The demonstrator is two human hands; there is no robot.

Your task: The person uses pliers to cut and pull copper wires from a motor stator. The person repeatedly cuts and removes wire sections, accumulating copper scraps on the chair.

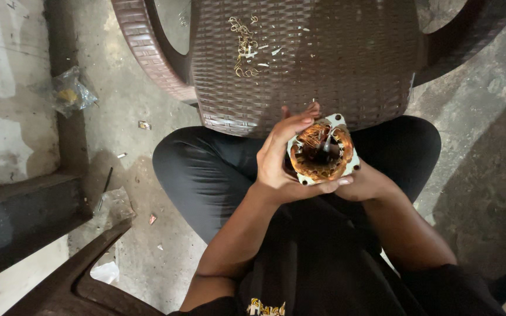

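Concrete floor [130,117], both hands' grip on stator [323,153], bore facing up

A brown woven plastic chair [323,58] is standing ahead, with curls of copper wire scrap [243,47] and pale flecks lying on its seat. A crumpled clear plastic bag [72,90] is lying on the concrete floor [130,99] at the left, near a dark step [24,216]. Small bits of litter are lying scattered across the floor, a white scrap of paper [105,272] among them. Part of another brown chair [83,275] is showing at the lower left.
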